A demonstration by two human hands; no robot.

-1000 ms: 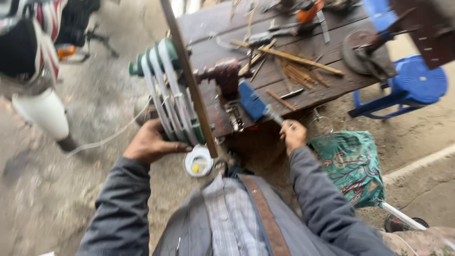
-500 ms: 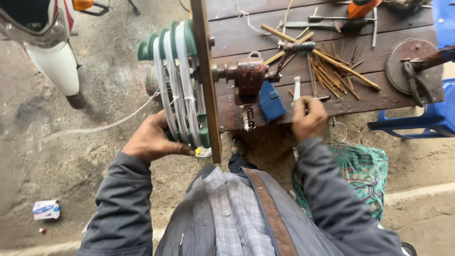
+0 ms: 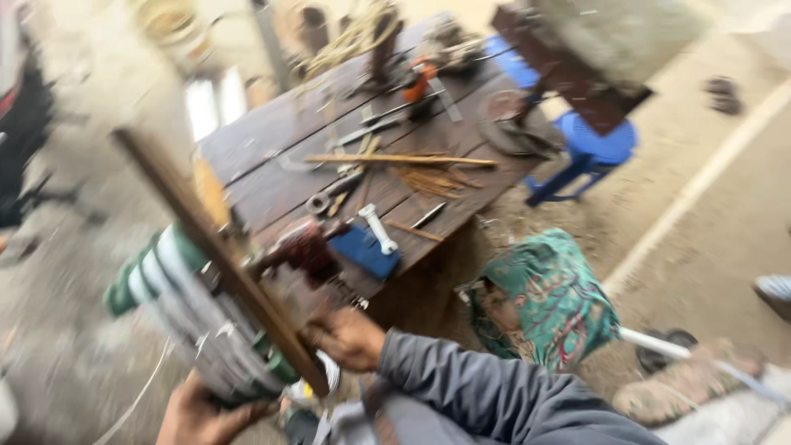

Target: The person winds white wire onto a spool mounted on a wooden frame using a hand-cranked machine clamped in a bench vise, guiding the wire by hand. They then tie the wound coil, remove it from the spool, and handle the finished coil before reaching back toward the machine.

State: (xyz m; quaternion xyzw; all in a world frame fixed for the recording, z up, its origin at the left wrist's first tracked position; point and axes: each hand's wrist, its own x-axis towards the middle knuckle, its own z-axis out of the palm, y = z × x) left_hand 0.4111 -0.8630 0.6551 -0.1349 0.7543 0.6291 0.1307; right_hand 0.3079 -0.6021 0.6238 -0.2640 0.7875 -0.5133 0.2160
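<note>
Left hand (image 3: 194,412) grips green-white coil bundle (image 3: 194,317); right hand (image 3: 350,338) closed at surface (image 3: 272,177) edge (contents unclear). Vise (image 3: 301,247) untouched.

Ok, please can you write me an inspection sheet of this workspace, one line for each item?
Surface: dark wooden table, planks worn, picture blurred.
Job's things: green and white reel on a wooden board, at the near table edge.
Clutter: long stick, thin sticks, blue block, white handle, metal tools further back.
Grippers: left hand under the reel; right hand at the board's lower end; grip too blurred to tell.
Cables: pale cord trailing on the ground.
Surroundings: green patterned bag, blue stool, dirt ground.
</note>
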